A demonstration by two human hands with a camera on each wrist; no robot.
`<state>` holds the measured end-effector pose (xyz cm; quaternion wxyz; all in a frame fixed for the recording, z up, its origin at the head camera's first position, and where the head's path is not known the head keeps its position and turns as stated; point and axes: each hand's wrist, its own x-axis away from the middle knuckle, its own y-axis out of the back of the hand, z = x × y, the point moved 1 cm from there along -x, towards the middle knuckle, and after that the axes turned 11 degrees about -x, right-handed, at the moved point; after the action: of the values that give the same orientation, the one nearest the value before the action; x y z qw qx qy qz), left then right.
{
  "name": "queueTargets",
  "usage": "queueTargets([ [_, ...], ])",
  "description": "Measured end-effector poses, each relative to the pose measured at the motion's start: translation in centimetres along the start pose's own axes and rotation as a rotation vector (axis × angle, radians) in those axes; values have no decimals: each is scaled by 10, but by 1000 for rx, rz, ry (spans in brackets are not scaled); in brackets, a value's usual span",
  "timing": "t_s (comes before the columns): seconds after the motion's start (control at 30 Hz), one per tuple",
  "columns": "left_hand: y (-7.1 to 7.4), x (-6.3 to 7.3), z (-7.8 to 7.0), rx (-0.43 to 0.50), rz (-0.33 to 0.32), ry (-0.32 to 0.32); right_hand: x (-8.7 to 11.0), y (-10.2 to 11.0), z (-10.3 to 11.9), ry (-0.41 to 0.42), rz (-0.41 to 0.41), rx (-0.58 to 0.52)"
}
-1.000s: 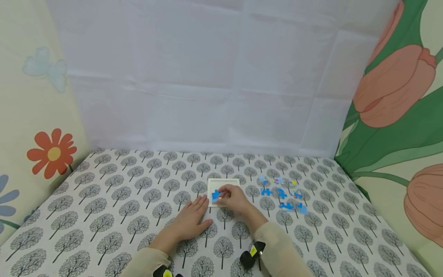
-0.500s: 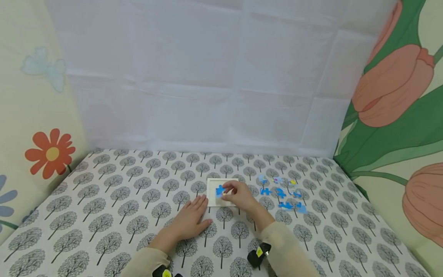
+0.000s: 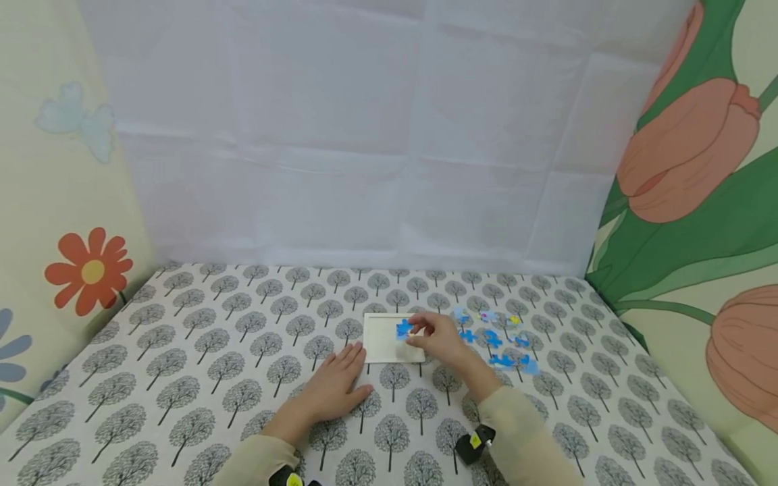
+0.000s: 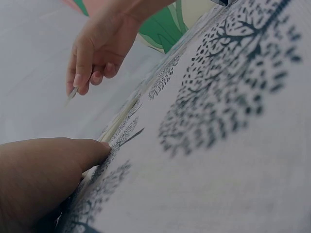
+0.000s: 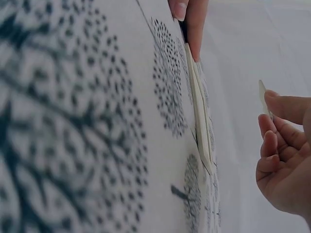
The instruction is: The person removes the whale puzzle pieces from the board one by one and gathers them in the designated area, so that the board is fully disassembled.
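Between thumb and fingers, my right hand [image 3: 439, 339] pinches a blue puzzle piece [image 3: 404, 329], held above the right part of a white puzzle frame [image 3: 378, 347]. In the right wrist view the piece [image 5: 263, 97] is seen edge-on, raised clear of the frame [image 5: 199, 111]. My left hand [image 3: 333, 383] lies flat on the cloth with straight fingers, its fingertips at the frame's left edge. The left wrist view shows the left thumb [image 4: 90, 153] resting low and the right hand [image 4: 104, 48] up over the cloth.
Several blue puzzle pieces [image 3: 494, 339] lie spread on the tree-print cloth [image 3: 255, 378] to the right of the frame. A white sheet [image 3: 365, 135] hangs behind the table. Flower-printed walls [image 3: 687, 270] stand at both sides.
My right hand has carried the puzzle piece rightward, from over the frame's left part to its right part. My left hand has stayed in place.
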<state>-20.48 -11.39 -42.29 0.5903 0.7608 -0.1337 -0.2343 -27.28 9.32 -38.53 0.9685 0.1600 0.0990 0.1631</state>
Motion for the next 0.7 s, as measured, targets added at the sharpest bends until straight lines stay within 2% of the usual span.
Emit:
queueTargets([
  [0.23, 1, -3, -3, -80, 68, 43, 5, 18, 1, 14, -13, -11],
  [0.7, -2, -3, 0, -91, 55, 34, 16, 45, -7, 28, -58, 38],
])
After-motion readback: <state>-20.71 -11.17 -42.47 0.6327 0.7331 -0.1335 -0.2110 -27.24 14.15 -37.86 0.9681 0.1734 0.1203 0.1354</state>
